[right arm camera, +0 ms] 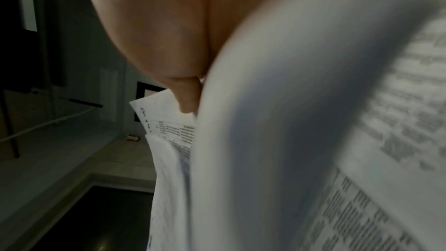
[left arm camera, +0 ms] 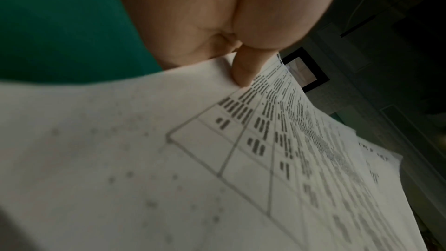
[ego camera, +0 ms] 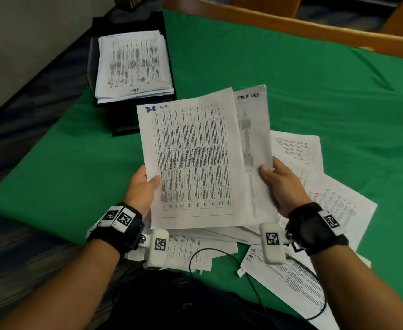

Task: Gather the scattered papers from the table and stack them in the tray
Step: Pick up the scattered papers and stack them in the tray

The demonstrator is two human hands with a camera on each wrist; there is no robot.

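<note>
White printed sheets, a held bundle [ego camera: 193,160], stand raised above a green-covered desk [ego camera: 302,91], gripped on both side edges. The left hand [ego camera: 142,186] pinches the left edge, thumb on the printed face and fingers behind; the right hand [ego camera: 280,184] does the same on the right edge, where a second sheet fans out behind the top one. The bundle's long axis runs near to far, leaning slightly left, its top edge toward the black tray [ego camera: 134,115]. That tray sits at the far left, beyond and left of both grips, already carrying a stack of papers [ego camera: 132,65] whose long axis also runs near to far. The left hand is the nearer one to the tray, so the carry would likely go forward and leftward with little turning. More loose papers [ego camera: 333,201] lie scattered on the desk beneath and to the right of the hands, so the task looks partly done.
</note>
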